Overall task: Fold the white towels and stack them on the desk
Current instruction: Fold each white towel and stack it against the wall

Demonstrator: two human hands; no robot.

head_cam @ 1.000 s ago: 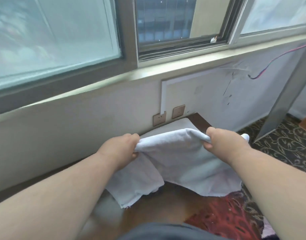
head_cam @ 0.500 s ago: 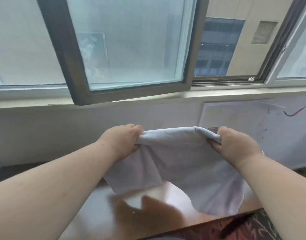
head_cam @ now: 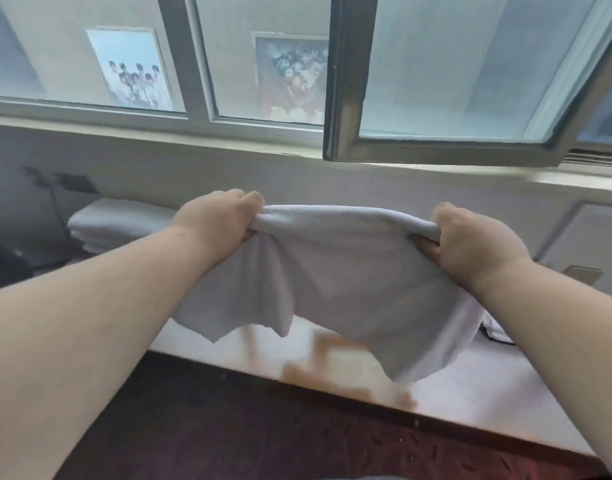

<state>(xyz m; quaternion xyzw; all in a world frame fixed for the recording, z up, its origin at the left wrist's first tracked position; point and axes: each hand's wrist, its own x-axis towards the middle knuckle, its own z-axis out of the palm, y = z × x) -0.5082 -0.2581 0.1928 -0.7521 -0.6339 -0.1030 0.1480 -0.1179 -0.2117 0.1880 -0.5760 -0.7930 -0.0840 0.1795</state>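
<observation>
Fingers [head_cam: 252,216] of the left hand [head_cam: 214,225] are curled shut around one top corner of a white towel [head_cam: 335,271], and the right hand [head_cam: 470,244] is closed the same way on the opposite corner, thumb over the cloth and the other fingers tucked beneath it. Between the two grips the upper edge runs fairly taut; below them the cloth hangs loose in uneven folds, its ragged lower edge dangling just above the table [head_cam: 470,403] without clearly touching it. From the doubled layers on the left part, the towel looks partly folded already, though the exact fold cannot be made out.

Beyond the left hand and off to its outer side, a stack of folded towels [head_cam: 117,226] sits at the far end of the table against the wall, under the window [head_cam: 436,81].

Judging by this, the step in hand is the folding of one towel in the air, somewhere in the middle of the job, since a pile is already built. The next move probably calls for either bringing the two corners together to halve the cloth or lowering it flat onto the table to smooth it. Either way both grips need to stay level so the edges line up, and the hanging part must settle without bunching. After that comes carrying it across to the pile past the left hand.
</observation>
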